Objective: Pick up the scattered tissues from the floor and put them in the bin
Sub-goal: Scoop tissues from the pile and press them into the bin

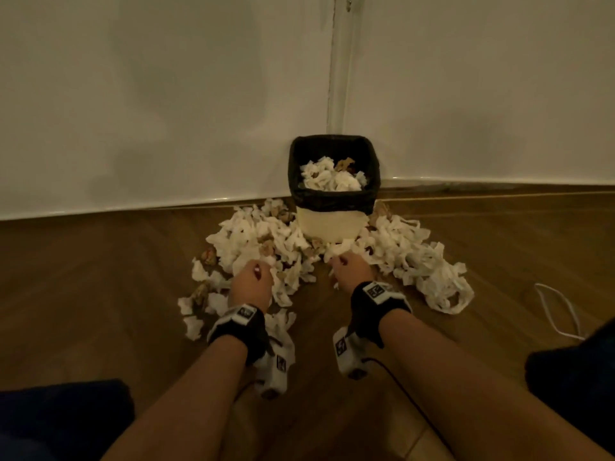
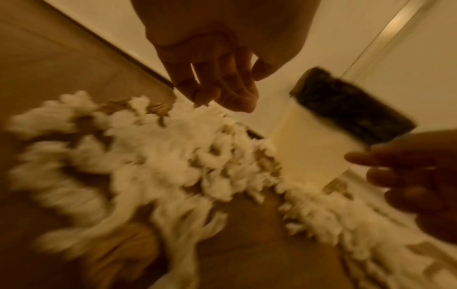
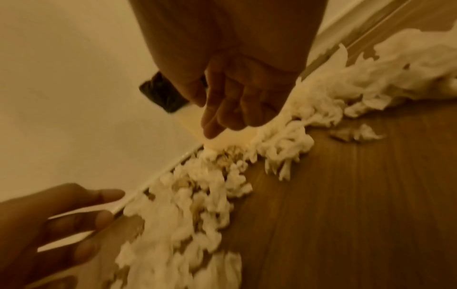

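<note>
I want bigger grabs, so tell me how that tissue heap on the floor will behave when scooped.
The tissues look crumpled and limp, so they should squash down and feel light. Long strands trail on the right, so a scoop will probably drag neighbours. Loose scraps may drop on the way to the bin.

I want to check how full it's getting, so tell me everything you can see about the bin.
The bin is a small squarish container with a pale cream body, lined with a black bag folded down over its rim. It stands upright on the wooden floor in the corner where the two white walls meet. Crumpled white and some brownish tissues lie inside, below the rim. The scattered tissues crowd its base on both sides. Neither hand touches it.
</note>
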`<state>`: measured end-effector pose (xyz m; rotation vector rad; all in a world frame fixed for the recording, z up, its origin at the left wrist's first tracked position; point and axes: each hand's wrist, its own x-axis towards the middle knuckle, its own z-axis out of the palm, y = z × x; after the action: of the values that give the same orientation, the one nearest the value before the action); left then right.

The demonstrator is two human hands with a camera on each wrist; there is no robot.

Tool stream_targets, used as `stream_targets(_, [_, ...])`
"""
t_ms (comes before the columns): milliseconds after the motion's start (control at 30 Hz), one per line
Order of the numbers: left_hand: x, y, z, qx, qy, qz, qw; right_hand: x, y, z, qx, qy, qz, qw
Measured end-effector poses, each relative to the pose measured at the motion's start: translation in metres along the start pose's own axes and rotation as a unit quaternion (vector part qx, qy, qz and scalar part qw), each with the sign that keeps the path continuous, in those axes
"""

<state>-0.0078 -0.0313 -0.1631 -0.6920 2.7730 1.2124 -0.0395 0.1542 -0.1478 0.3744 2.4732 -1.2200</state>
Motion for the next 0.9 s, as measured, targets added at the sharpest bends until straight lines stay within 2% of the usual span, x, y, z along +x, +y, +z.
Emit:
stream_targets(133, [-0.023,-0.057,0.006,0.079,-0.045,-0.054,0.994,-0.011,0.011,0.045,-0.089,-0.117,0.008,0.989])
stream_targets(200, [-0.028,-0.074,0.007,0.088,-0.083,-0.07,0.99,-0.017,0.012,0.065,-0.158,-0.156,-0.026,0.975])
stream_targets(267, [-0.029,-0.083,0.007,0.116,-0.128,-0.057,0.983,-0.021,0.01,0.085,-0.229,-0.209,-0.072,0.948])
stream_targets(333, [-0.029,-0.086,0.008,0.151,-0.17,-0.033,0.973,-0.026,0.006,0.102,-0.314,-0.252,-0.139,0.905])
stream_targets(400, [-0.028,-0.088,0.011,0.166,-0.195,-0.004,0.967,-0.028,0.007,0.118,-0.41,-0.272,-0.222,0.842])
stream_targets(467, [-0.027,-0.091,0.016,0.193,-0.197,0.008,0.961,-0.028,0.014,0.131,-0.485,-0.274,-0.288,0.779])
stream_targets(500, [-0.028,-0.094,0.018,0.206,-0.193,-0.006,0.959,-0.027,0.018,0.136,-0.507,-0.265,-0.304,0.762])
stream_targets(533, [-0.03,-0.097,0.019,0.211,-0.19,-0.03,0.958,-0.025,0.022,0.14,-0.515,-0.249,-0.305,0.761])
stream_targets(633, [-0.037,-0.099,0.023,0.223,-0.176,-0.066,0.957,-0.018,0.026,0.144,-0.492,-0.212,-0.269,0.8])
stream_targets(667, [-0.039,-0.099,0.024,0.228,-0.169,-0.067,0.957,-0.015,0.028,0.146,-0.492,-0.213,-0.257,0.804])
stream_targets(833, [-0.038,-0.108,0.033,0.217,-0.191,-0.096,0.952,-0.008,0.037,0.149,-0.504,-0.251,-0.227,0.795])
stream_targets(900, [-0.034,-0.109,0.036,0.228,-0.209,-0.07,0.948,-0.008,0.042,0.149,-0.501,-0.269,-0.207,0.796])
